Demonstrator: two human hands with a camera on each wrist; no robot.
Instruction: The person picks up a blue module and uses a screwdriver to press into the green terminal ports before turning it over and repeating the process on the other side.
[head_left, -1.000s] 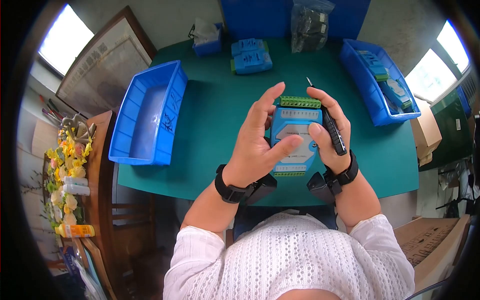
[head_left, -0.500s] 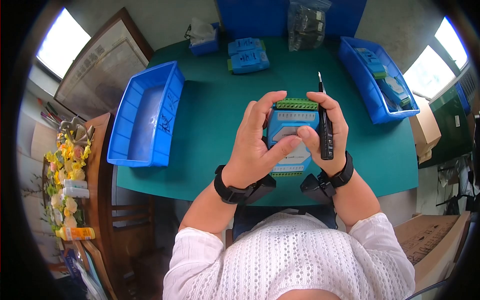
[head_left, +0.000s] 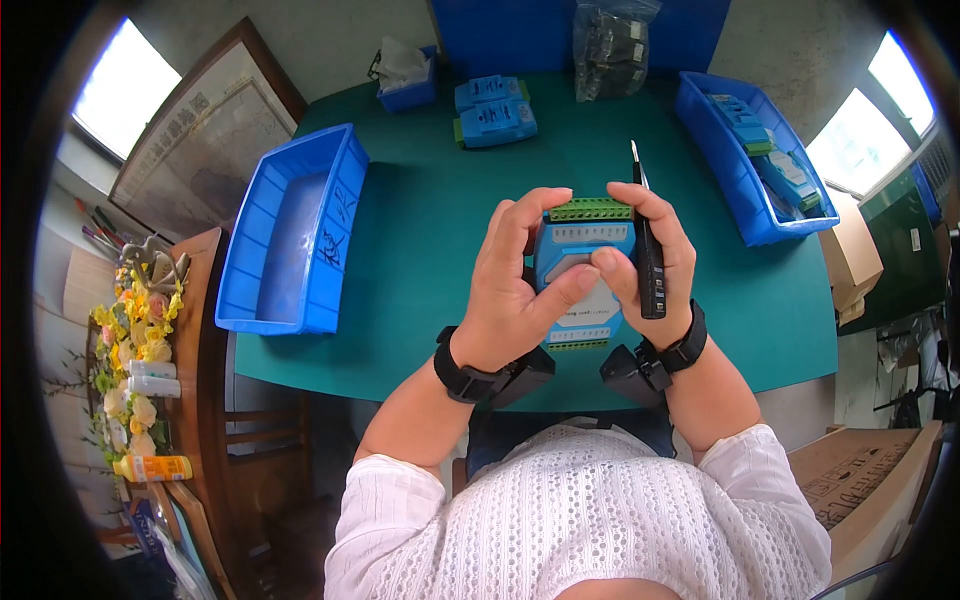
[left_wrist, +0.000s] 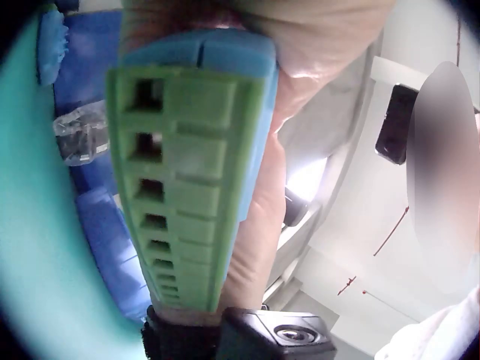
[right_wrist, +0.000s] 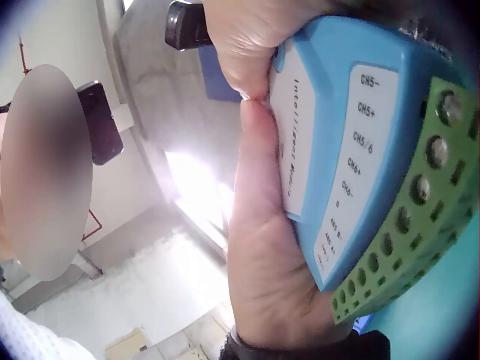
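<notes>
A blue electronic module (head_left: pixel 588 316) is held upright between both hands above the green table. One row of green screw terminals (head_left: pixel 590 210) runs along its top end, another along its bottom. The left hand (head_left: pixel 505 290) grips its left side, thumb across the labelled face. On the other side, the right hand (head_left: pixel 681 250) holds its edge, the thumb tip meeting the left thumb. A black-handled screwdriver (head_left: pixel 652 285) is tucked in the right hand, its tip pointing away from the body. In the right wrist view, printed channel labels (right_wrist: pixel 352 157) show beside the terminals.
A blue bin (head_left: pixel 290 240) stands at the left, another bin (head_left: pixel 715 170) with several modules at the right. More blue modules (head_left: pixel 497 120) lie at the back, near a tissue box (head_left: pixel 410 95) and a plastic bag of dark parts (head_left: pixel 612 50).
The screwdriver has swung more upright in the right hand, and the right thumb has moved in against the left one. Both hands keep hold of the module, almost still over the last half second.
</notes>
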